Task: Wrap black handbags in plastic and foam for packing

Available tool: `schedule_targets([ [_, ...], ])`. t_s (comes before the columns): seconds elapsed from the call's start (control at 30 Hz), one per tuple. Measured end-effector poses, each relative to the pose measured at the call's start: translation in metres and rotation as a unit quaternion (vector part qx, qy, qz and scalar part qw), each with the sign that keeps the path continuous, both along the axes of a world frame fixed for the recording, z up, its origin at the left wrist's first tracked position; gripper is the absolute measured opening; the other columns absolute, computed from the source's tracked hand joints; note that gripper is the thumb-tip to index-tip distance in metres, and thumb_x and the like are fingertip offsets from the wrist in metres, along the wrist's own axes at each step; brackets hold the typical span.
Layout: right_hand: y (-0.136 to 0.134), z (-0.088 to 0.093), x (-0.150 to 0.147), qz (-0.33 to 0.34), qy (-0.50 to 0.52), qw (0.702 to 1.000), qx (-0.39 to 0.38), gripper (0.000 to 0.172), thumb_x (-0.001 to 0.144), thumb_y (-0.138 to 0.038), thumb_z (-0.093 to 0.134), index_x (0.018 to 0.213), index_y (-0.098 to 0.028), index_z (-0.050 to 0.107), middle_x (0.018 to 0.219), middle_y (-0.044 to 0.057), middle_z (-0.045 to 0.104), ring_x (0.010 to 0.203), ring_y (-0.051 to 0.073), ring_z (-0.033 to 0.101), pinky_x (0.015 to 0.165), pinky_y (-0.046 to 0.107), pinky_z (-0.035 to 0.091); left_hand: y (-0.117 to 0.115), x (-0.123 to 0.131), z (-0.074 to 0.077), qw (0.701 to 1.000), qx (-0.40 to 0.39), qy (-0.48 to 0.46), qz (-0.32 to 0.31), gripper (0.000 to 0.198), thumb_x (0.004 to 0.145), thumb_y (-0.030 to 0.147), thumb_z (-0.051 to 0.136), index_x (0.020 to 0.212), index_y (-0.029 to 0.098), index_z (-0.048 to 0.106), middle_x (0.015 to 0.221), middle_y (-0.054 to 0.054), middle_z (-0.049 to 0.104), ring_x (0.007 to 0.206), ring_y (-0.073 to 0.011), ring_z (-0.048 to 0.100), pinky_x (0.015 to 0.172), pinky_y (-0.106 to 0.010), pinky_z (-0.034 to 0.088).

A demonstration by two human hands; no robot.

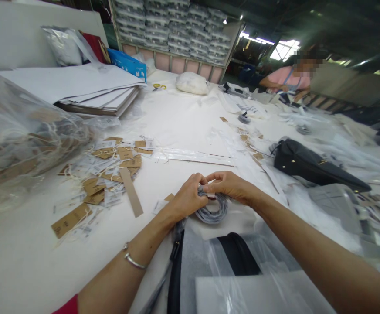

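A round grey coil, apparently a rolled strap in clear plastic [213,213], is between my two hands over the table. My left hand [190,194] has its fingers curled round the coil's left side. With thumb and fingers pinched, my right hand [226,186] grips the coil's top; a small white and brown piece shows there. Just below lies a black bag [239,253] under translucent wrapping, with a white sheet [229,294] over its near part. A dark strap with a metal fitting [177,244] runs along the bag's left side.
Brown hang tags [93,187] with strings are scattered at left, beside a long brown card strip [131,192]. A plastic bag [20,139] and stacked white boards [101,98] stand behind. Yellow scissors [159,87] lie farther back. At right are a black bag [314,163] and a co-worker [288,80].
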State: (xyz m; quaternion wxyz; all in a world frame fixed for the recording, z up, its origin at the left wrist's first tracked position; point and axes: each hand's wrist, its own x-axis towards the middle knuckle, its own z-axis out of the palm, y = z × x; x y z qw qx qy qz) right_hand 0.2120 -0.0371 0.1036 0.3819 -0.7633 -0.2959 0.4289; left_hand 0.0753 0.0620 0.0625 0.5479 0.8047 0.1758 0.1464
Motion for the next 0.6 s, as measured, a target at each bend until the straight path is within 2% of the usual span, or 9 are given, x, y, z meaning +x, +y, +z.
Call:
schedule_targets([
  [0.1,0.006,0.019,0.002,-0.08,-0.194,0.978,0.002,0.021,0.068,-0.031,0.077,0.082,-0.015,0.074,0.069,0.004,0.072,0.063,0.016,0.062,0.057,0.025,0.046,0.005,0.001,-0.007,0.999,-0.025,-0.019,-0.007,0.028,0.07,0.018,0.07,0.095,0.02,0.059,0.096,-0.001,0.063,0.09,-0.0186,0.061,0.081,-0.03,0.049],
  [0.2,-0.014,0.067,0.009,-0.175,-0.304,0.935,0.061,0.021,0.078,-0.036,0.068,0.089,-0.018,0.074,0.081,0.003,0.074,0.069,0.014,0.061,0.065,0.027,0.046,0.012,0.002,-0.011,0.996,-0.056,-0.066,0.015,0.032,0.079,0.032,0.069,0.107,0.02,0.057,0.116,-0.008,0.063,0.109,-0.0211,0.061,0.091,-0.032,0.049],
  [0.27,-0.049,0.102,0.016,-0.222,-0.391,0.891,0.066,0.024,0.079,-0.04,0.068,0.094,-0.022,0.074,0.088,0.003,0.074,0.076,0.016,0.062,0.072,0.031,0.046,0.017,0.003,-0.012,0.991,-0.073,-0.105,0.049,0.03,0.086,0.035,0.062,0.11,0.019,0.055,0.127,-0.01,0.059,0.121,-0.0214,0.056,0.101,-0.035,0.045],
  [0.3,-0.074,0.116,0.02,-0.244,-0.43,0.869,0.032,0.023,0.077,-0.04,0.07,0.091,-0.023,0.075,0.089,0.005,0.074,0.079,0.019,0.063,0.075,0.035,0.047,0.02,0.004,-0.012,0.987,-0.081,-0.124,0.067,0.028,0.088,0.035,0.059,0.111,0.019,0.053,0.129,-0.011,0.058,0.124,-0.0212,0.054,0.104,-0.035,0.043],
  [0.37,-0.136,0.13,0.028,-0.275,-0.454,0.847,-0.041,0.021,0.074,-0.047,0.071,0.084,-0.029,0.075,0.088,0.007,0.074,0.088,0.026,0.065,0.083,0.043,0.046,0.026,0.004,-0.009,0.978,-0.094,-0.156,0.1,0.028,0.091,0.037,0.054,0.111,0.018,0.052,0.129,-0.012,0.058,0.125,-0.0206,0.053,0.106,-0.035,0.04],
  [0.43,-0.206,0.121,0.036,-0.333,-0.441,0.826,-0.107,0.028,0.07,-0.061,0.067,0.076,-0.034,0.074,0.088,0.011,0.074,0.095,0.036,0.064,0.088,0.054,0.042,0.03,0.002,-0.004,0.97,-0.103,-0.18,0.126,0.032,0.093,0.042,0.05,0.113,0.017,0.051,0.127,-0.012,0.059,0.124,-0.02,0.053,0.106,-0.034,0.04],
  [0.47,-0.242,0.108,0.039,-0.361,-0.397,0.835,-0.121,0.028,0.067,-0.062,0.068,0.076,-0.035,0.074,0.094,0.013,0.074,0.099,0.039,0.064,0.09,0.057,0.041,0.032,0.001,0.0,0.967,-0.105,-0.189,0.136,0.034,0.094,0.045,0.046,0.114,0.018,0.051,0.127,-0.011,0.059,0.124,-0.0196,0.053,0.106,-0.034,0.04],
  [0.53,-0.303,0.074,0.043,-0.416,-0.235,0.872,-0.104,0.026,0.057,-0.056,0.071,0.069,-0.034,0.072,0.098,0.017,0.074,0.102,0.042,0.065,0.088,0.058,0.046,0.036,-0.003,0.008,0.962,-0.107,-0.201,0.15,0.038,0.097,0.049,0.037,0.117,0.019,0.049,0.132,-0.01,0.056,0.126,-0.0181,0.05,0.105,-0.033,0.04],
  [0.6,-0.344,0.037,0.04,-0.424,-0.098,0.896,-0.087,0.028,0.048,-0.052,0.074,0.069,-0.033,0.071,0.107,0.018,0.072,0.109,0.044,0.063,0.089,0.057,0.05,0.038,-0.009,0.018,0.962,-0.109,-0.196,0.155,0.043,0.099,0.052,0.027,0.12,0.02,0.048,0.137,-0.009,0.052,0.129,-0.0171,0.048,0.105,-0.033,0.04],
])
